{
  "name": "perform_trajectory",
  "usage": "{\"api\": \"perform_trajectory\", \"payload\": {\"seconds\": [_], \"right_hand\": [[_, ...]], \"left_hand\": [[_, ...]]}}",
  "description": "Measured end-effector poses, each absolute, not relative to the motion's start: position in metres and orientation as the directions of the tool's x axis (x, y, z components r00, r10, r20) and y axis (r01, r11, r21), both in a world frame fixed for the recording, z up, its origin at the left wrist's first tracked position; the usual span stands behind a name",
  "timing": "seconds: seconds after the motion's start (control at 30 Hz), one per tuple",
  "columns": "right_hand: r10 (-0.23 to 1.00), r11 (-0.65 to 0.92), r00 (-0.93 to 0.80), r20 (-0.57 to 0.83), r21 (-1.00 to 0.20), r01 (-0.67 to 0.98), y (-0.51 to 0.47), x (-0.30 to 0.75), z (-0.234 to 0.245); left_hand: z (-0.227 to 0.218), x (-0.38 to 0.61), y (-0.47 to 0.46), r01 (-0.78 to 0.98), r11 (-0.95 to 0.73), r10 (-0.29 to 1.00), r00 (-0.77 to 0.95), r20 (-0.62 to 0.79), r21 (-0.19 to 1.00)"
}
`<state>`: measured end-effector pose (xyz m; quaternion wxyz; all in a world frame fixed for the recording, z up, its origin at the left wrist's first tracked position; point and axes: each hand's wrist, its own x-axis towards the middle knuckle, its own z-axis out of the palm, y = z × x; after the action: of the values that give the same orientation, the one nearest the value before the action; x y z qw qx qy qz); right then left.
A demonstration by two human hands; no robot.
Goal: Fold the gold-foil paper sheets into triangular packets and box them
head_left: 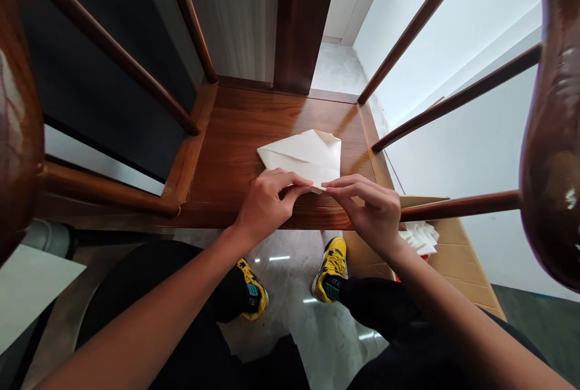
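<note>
A folded sheet of white paper point(302, 151) lies on the brown wooden chair seat point(235, 127), one pointed corner toward the left and creases running across it. My left hand point(270, 195) pinches its near edge between thumb and fingers. Just to the right, my right hand point(369, 206) grips the same edge, fingertips close to those of the left. Between the fingertips a small folded strip with a bit of red shows. The fingers cover part of the paper's near edge.
Wooden spindles point(410, 28) and curved armrests point(550, 136) flank the seat on both sides. At the lower right, a cardboard box point(460, 257) bears several white folded paper pieces point(421, 238). A pale sheet point(34, 293) is at the left edge. Yellow shoes point(333, 263) rest on the shiny floor.
</note>
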<state>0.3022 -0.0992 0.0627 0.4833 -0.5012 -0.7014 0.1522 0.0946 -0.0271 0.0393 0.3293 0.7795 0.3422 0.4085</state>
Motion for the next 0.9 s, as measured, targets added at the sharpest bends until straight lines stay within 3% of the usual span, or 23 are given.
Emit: {"api": "perform_trajectory", "payload": {"seconds": [0.07,0.17,0.33,0.5,0.6,0.7,0.77,0.9], "right_hand": [[0.813,0.532,-0.142,0.564,-0.623,0.573,-0.103,0.303,0.055],[0.777,0.589,-0.259,0.574,-0.515,0.623,-0.107,0.295,0.027],[0.824,0.559,-0.383,0.417,-0.494,0.666,-0.116,0.256,-0.016],[0.869,0.469,-0.446,0.216,-0.650,0.598,-0.119,0.243,0.010],[0.916,0.397,-0.288,0.278,-0.720,0.569,-0.112,0.280,0.036],[0.947,0.119,0.143,0.289,-0.726,0.678,-0.103,0.333,0.039],[0.940,-0.051,0.285,0.187,-0.750,0.659,-0.099,0.361,0.029],[0.989,-0.099,0.151,0.000,-0.757,0.645,-0.099,0.383,0.009]], "left_hand": [[0.028,0.093,-0.025,0.374,-0.689,0.719,0.459,0.521,0.621],[0.013,0.089,-0.022,0.509,-0.727,0.685,0.499,0.531,0.460],[0.007,0.079,-0.018,0.703,-0.502,0.865,0.424,0.269,0.504],[0.008,0.067,-0.016,0.765,-0.337,0.929,0.364,0.064,0.549],[0.008,0.063,-0.013,0.768,-0.327,0.929,0.367,0.039,0.551],[0.011,0.057,-0.005,0.764,-0.331,0.922,0.387,0.016,0.553],[0.013,0.051,0.001,0.767,-0.331,0.920,0.393,0.005,0.549],[0.013,0.040,0.007,0.778,-0.328,0.929,0.370,0.031,0.536]]}}
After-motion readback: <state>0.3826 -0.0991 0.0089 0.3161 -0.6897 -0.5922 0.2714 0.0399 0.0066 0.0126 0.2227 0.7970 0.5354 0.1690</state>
